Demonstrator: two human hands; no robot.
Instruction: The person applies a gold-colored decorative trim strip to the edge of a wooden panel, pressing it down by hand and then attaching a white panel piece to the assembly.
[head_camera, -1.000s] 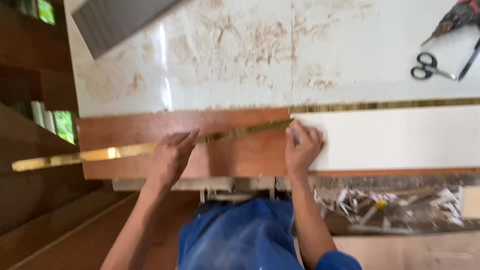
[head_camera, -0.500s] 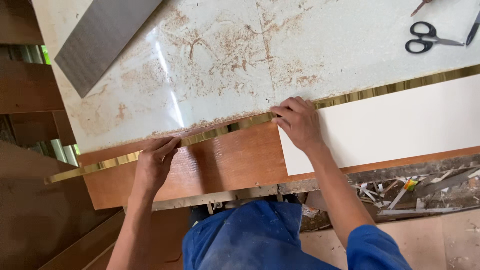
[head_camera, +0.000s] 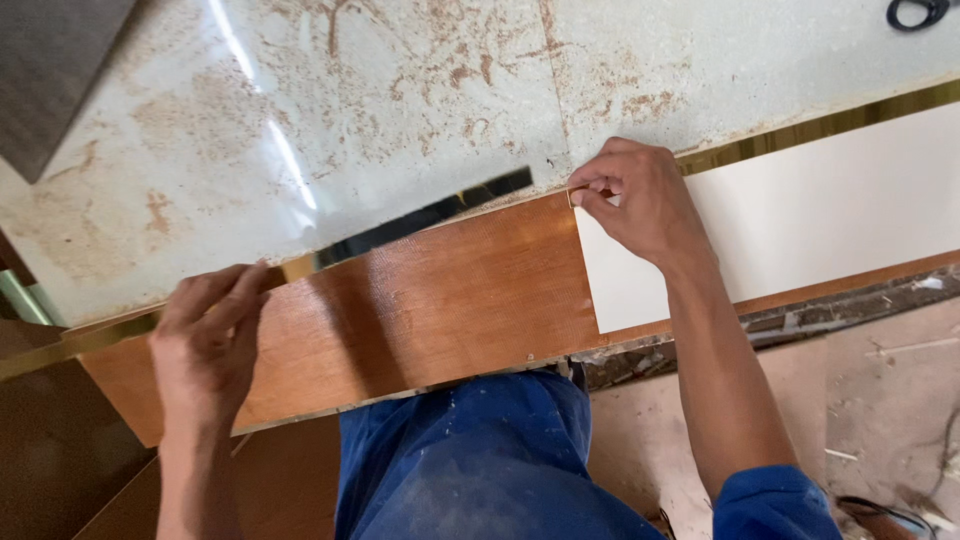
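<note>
**Two hands seating a gold trim strip along a panel edge**

Two hands work the same strip. The right hand pinches the thin gold strip between thumb and fingertips, just where the white sheet meets the brown wooden panel. The left hand lies flat on the panel's left end, fingers held together and pressed down on the strip near the far edge. The strip runs along the seam between the panel and the stained, pale worktop, continuing rightward above the white sheet and past the panel's left end.

To do this step well, the person would likely keep the strip taut between both hands so it does not bow, and hold it flush against the panel's far edge along its whole length. Even pressure from the left fingers should keep the free end from lifting, while the right pinch sets the line at the joint. A thin mirrored strip probably kinks easily, so gentle, steady handling suits it.
</note>
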